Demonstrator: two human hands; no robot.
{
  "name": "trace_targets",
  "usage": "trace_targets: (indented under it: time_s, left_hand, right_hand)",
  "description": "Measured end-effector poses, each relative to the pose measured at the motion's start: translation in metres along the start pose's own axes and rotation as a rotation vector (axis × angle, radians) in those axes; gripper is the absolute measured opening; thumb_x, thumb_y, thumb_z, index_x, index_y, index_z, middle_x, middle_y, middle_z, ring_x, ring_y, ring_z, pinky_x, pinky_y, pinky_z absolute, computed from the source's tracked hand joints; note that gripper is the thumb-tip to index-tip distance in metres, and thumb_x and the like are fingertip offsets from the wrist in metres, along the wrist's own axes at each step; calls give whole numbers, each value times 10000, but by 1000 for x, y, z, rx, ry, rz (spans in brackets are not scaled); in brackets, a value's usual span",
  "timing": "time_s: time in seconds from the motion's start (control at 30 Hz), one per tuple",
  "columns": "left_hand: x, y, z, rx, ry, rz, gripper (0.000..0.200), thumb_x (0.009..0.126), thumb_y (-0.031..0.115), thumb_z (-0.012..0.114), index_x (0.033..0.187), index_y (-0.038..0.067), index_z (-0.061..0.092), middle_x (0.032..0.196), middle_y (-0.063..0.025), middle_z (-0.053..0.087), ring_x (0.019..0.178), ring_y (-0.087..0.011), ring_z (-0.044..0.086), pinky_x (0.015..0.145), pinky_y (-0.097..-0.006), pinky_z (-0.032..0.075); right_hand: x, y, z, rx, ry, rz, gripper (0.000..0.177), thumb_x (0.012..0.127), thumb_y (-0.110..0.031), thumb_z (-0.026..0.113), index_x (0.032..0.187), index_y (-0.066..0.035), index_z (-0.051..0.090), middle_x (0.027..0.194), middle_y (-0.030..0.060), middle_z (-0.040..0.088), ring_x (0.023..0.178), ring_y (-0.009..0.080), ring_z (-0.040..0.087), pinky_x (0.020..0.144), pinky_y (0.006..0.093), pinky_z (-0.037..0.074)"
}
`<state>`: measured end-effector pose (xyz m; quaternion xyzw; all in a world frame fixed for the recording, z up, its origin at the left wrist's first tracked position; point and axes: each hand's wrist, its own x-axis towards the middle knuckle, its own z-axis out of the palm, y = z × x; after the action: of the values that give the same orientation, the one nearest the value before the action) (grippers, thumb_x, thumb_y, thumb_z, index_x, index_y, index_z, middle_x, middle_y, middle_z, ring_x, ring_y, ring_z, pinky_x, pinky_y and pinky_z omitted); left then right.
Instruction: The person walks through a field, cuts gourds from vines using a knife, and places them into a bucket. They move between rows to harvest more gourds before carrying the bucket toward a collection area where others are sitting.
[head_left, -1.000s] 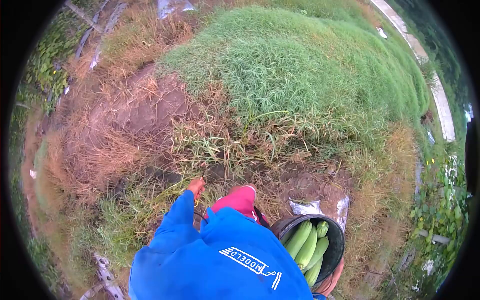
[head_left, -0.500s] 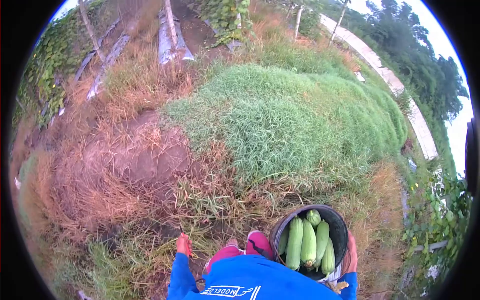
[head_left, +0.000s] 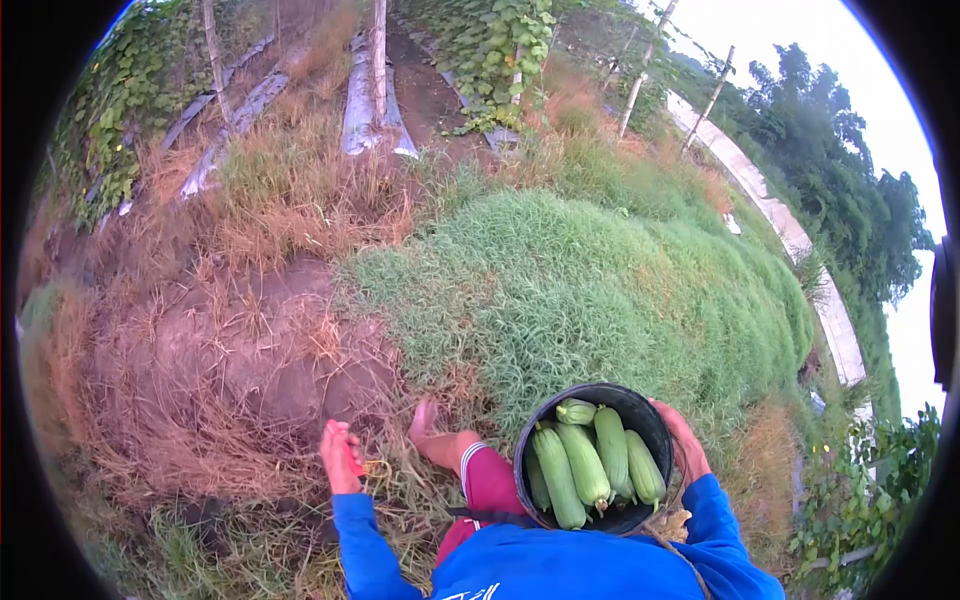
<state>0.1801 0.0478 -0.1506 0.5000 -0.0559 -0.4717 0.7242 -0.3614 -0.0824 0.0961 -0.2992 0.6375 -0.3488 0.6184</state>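
My left hand (head_left: 338, 462) is closed around a small red-handled tool (head_left: 355, 456), out over the dry grass; its working end is hard to make out. On the other side, my right hand (head_left: 685, 440) grips the outside of a dark bucket (head_left: 655, 428) near its rim. The bucket is held against my front, its mouth tipped toward the camera. Several long, light green gourds (head_left: 584, 464) lie lengthwise inside it, and a shorter one (head_left: 576, 411) shows its end near the far rim. A cord (head_left: 680, 558) runs down from the bucket's near side over my blue shirt.
One bare foot (head_left: 424, 418) is stepping on a bare soil mound (head_left: 270, 340) strewn with dry straw. Thick green grass (head_left: 600, 270) covers the mound's right side. Beyond stand wooden posts (head_left: 379, 60), plastic-covered beds (head_left: 360, 110) and climbing vines (head_left: 480, 50). A pale concrete path (head_left: 790, 230) curves along the right.
A foot has stepped forward onto the mound's edge. The bucket has risen and shifted slightly left with my right hand. My left hand has moved forward and left, still holding the red-handled tool.
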Motion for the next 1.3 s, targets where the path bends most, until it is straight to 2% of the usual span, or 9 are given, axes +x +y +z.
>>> trace_targets:
  time_s: [0.03,0.07,0.17,0.27,0.5,0.57,0.83,1.03,1.3]
  left_hand:
    - [39,27,-11,31,69,47,199,906,264,587,1042,125,548,694,4,515,488,-73,438,385,-216,336]
    - [76,58,-20,42,128,96,196,909,265,576,1042,124,547,688,5,508,485,-70,429,380,-215,331]
    - [169,158,-24,130,311,228,193,919,276,561,1041,127,546,680,6,490,476,-70,407,368,-212,318]
    - [204,232,8,224,355,238,190,920,276,559,1034,125,547,664,3,487,470,-75,414,362,-214,318]
    - [264,263,81,389,287,19,300,870,360,647,1030,122,561,642,12,489,447,-89,430,360,-236,311]
    - [295,287,101,410,251,-9,202,914,268,597,1022,104,551,648,12,487,469,-72,428,363,-221,314]
    - [560,372,115,607,-4,-40,206,923,310,596,1029,140,551,662,27,468,478,-57,420,378,-209,310]
    - [718,420,312,611,-319,-12,225,927,330,597,1027,135,545,682,33,458,480,-42,402,381,-205,298]
    - [637,386,606,644,-785,-200,203,945,308,583,1001,113,568,657,30,492,466,-31,400,380,-196,311]
  right_hand:
    - [-3,-23,51,80,-63,36,343,961,-278,566,1165,-9,626,1050,111,697,958,190,671,879,318,537]
    - [-44,-76,133,211,141,-71,306,957,-277,570,1103,-19,647,982,100,711,864,191,681,801,330,558]
    - [162,-50,81,24,-33,83,276,964,-254,549,1084,-24,642,948,107,711,823,201,678,769,349,562]
    - [207,-101,139,33,-58,159,246,968,-251,543,1032,-40,652,914,83,709,793,179,670,749,331,557]
    - [265,-155,213,217,-179,169,258,950,-313,603,1026,-72,658,939,49,699,817,127,655,758,285,532]
    - [272,-173,228,197,-163,132,249,948,-316,607,1014,-81,656,926,38,693,804,118,647,747,281,529]
    - [255,-198,267,193,163,137,263,968,-304,552,1045,-73,649,938,62,698,802,151,652,740,313,542]
    - [154,-257,318,437,411,76,333,995,-275,500,1175,-26,628,1083,96,699,906,192,670,830,333,546]
    - [49,-357,375,564,711,-86,330,997,-263,500,1164,-8,627,1062,107,703,898,204,674,822,340,549]
